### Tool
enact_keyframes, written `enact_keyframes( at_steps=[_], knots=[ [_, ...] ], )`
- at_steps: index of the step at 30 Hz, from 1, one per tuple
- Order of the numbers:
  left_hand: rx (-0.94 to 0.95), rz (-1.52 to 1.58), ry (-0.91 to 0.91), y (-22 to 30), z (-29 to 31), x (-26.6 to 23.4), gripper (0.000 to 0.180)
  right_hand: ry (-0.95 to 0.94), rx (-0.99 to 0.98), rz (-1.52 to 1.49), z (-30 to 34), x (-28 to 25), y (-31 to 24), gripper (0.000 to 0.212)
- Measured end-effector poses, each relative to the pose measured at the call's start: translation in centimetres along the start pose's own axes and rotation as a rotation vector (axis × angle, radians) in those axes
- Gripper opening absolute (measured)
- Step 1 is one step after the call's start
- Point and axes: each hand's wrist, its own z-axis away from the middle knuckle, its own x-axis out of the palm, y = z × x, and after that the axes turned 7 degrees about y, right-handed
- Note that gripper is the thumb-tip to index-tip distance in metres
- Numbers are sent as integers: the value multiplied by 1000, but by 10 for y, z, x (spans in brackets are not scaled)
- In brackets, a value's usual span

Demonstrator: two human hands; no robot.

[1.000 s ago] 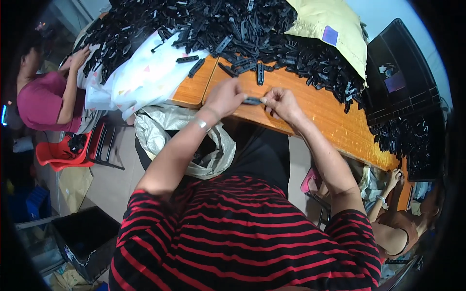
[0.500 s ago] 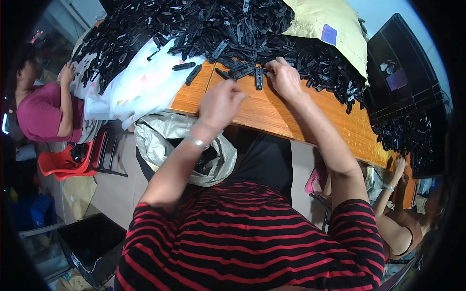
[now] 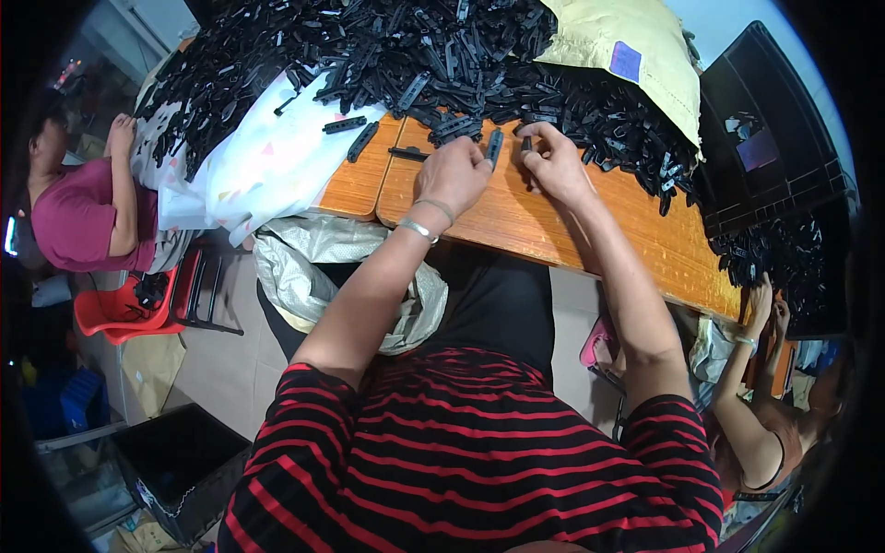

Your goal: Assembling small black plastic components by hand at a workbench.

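My left hand (image 3: pixel 458 175) is closed over the wooden table, its thumb and fingertips pinching a narrow black plastic strip (image 3: pixel 495 147) that stands up toward the far side. Just to the right, my right hand (image 3: pixel 560 170) is curled with a short dark plastic piece (image 3: pixel 526 145) between thumb and finger. A gap separates the two hands. Beyond them rises a large heap of black plastic parts (image 3: pixel 415 46). One loose black part (image 3: pixel 407 153) lies left of my left hand, and two more black strips (image 3: pixel 361 142) rest farther left.
A white plastic sheet (image 3: pixel 267 157) covers the table's left part. An open woven sack (image 3: pixel 295 258) sits at my lap. A yellowish sack (image 3: pixel 636 46) and black crate (image 3: pixel 765 138) stand at the right. Co-workers sit at left (image 3: pixel 88 212) and right (image 3: pixel 761 442).
My left hand has moved right and now grips the strip that lay on the table. My right hand has shifted slightly nearer and right, with a dark piece now visible in its fingers.
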Motion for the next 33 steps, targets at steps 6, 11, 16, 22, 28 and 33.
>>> enact_keyframes(
  at_steps=[6, 11, 16, 22, 28, 33],
  knots=[
    [-283, 837, -274, -22, 18, -28, 14, 65, -241, 93, 44, 21, 2, 10],
    [-307, 877, -311, -25, 28, -41, 14, 38, -487, 400, 53, 23, 5, 8],
    [-239, 874, -362, -28, 25, -42, 15, 44, -95, -1, 51, 17, -28, 19],
    [-128, 803, -280, -16, 22, -31, 17, -54, -6, -123, 41, 14, -6, 11],
    [-61, 658, -108, -26, 20, -9, 15, -48, 171, -185, 40, 19, 5, 12],
    [-53, 514, -94, -28, 17, -5, 16, -54, 257, -154, 37, 22, 4, 14]
  ],
)
